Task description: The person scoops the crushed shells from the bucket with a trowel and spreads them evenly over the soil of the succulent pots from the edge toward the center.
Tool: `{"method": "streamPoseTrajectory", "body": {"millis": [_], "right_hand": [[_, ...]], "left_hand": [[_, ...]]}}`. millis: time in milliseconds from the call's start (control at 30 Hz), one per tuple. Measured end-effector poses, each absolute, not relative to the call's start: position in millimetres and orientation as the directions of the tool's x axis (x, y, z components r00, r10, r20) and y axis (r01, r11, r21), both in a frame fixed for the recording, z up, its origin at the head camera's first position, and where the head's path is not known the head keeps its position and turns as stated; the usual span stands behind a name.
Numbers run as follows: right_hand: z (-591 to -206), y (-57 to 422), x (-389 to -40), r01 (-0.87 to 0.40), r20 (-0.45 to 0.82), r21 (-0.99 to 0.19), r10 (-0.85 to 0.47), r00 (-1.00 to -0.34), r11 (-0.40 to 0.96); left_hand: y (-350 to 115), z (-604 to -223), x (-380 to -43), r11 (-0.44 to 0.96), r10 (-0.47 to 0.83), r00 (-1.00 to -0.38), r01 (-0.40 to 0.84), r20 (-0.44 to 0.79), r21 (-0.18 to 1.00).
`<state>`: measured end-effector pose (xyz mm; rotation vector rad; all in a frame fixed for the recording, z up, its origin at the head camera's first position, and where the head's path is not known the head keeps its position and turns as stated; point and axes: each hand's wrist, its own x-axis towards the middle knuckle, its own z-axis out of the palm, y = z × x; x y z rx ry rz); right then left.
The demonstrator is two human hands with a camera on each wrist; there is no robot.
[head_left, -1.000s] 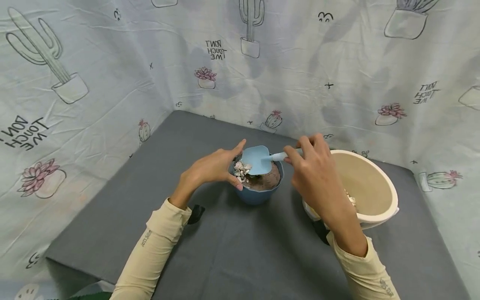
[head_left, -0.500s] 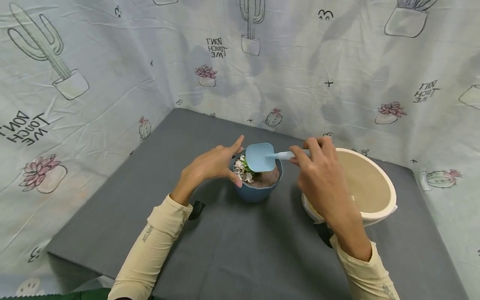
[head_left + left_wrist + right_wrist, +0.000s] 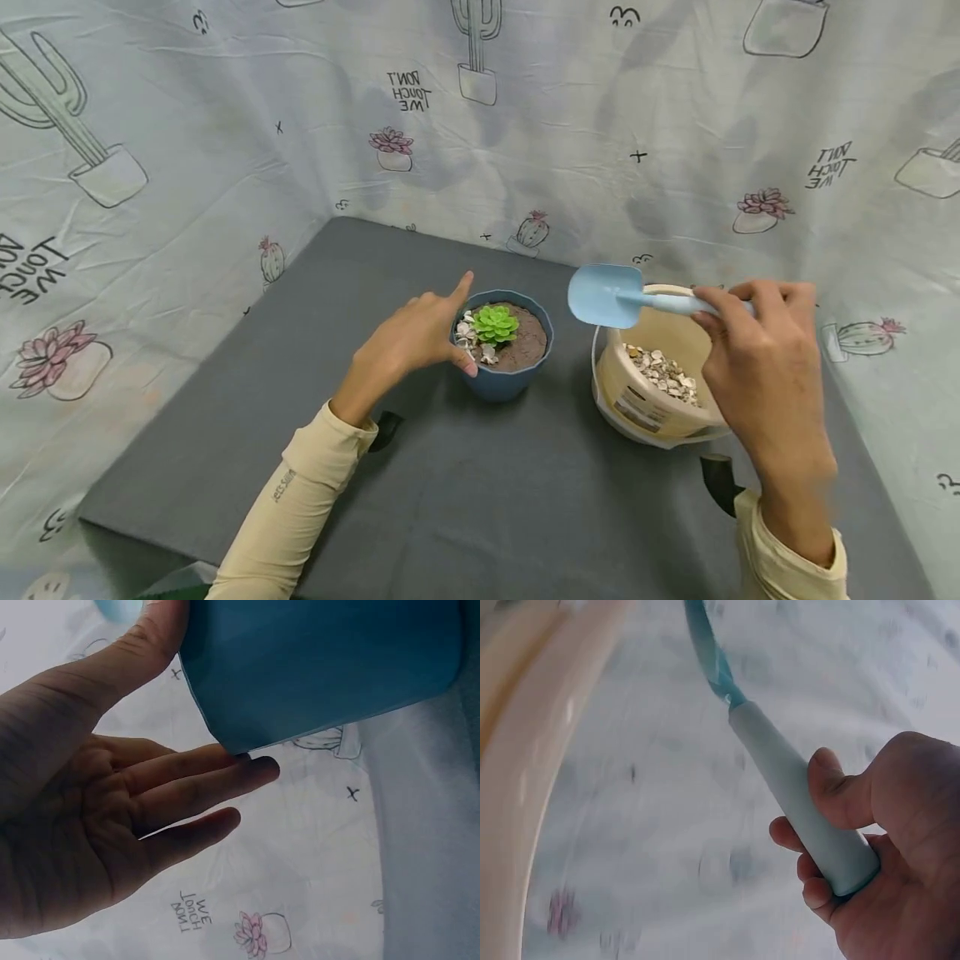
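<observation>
In the head view a blue plant pot point(image 3: 501, 385) holds brown soil, a green succulent point(image 3: 495, 324) and whitish stone chips point(image 3: 467, 332) along its left side. My left hand point(image 3: 405, 337) rests against the pot's left side, thumb and fingers spread; in the left wrist view its fingers point(image 3: 187, 787) are fairly straight. My right hand point(image 3: 768, 367) grips a light blue hand trowel point(image 3: 606, 296) by its handle point(image 3: 802, 799), above the cream bucket point(image 3: 637, 392). The trowel's blade looks bare. Stone chips point(image 3: 663, 373) lie inside the bucket, partly hidden by the hand.
A dark grey cloth covers the table point(image 3: 480, 500). Behind it hangs a white curtain point(image 3: 570, 108) printed with cacti and lettering. The bucket stands right of the pot, its handle lowered around its side.
My right hand has carried the trowel from above the pot rightward to above the bucket, uncovering the succulent. My left hand stays by the pot. The head view has shifted slightly.
</observation>
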<state>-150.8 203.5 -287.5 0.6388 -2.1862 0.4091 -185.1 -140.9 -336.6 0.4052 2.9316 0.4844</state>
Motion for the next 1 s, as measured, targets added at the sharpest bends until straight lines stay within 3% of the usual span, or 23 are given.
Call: {"method": "streamPoseTrajectory", "body": {"millis": [133, 300, 433, 700, 833, 1000], "right_hand": [[-284.8, 241.5, -143.3, -0.452, 0.776, -0.078, -0.230, -0.588, 0.889], [-286.5, 274.6, -143.2, -0.344, 0.728, 0.026, -0.254, -0.637, 0.938], [-294.3, 283.8, -158.5, -0.342, 0.677, 0.108, -0.321, -0.662, 0.933], [-318.1, 271.3, -190.7, -0.371, 0.591, 0.250, -0.445, -0.673, 0.894], [-328.0, 263.9, -193.1, -0.347, 0.577, 0.291, -0.453, -0.679, 0.891], [-331.2, 263.0, -197.2, -0.356, 0.552, 0.226, -0.420, -0.721, 0.907]], "left_hand": [[-130.8, -333.6, -182.7, 0.908, 0.318, -0.944, 0.276, -0.090, 0.315], [-108.1, -323.7, -179.6, 0.844, 0.417, -0.909, 0.392, 0.013, 0.366], [-74.5, -313.8, -181.3, 0.755, 0.530, -0.839, 0.534, 0.125, 0.381], [-4.6, -320.9, -197.2, 0.639, 0.673, -0.722, 0.677, 0.161, 0.366], [12.1, -329.7, -197.9, 0.637, 0.687, -0.706, 0.698, 0.169, 0.327], [16.6, -331.3, -195.0, 0.657, 0.662, -0.724, 0.685, 0.193, 0.314]]}}
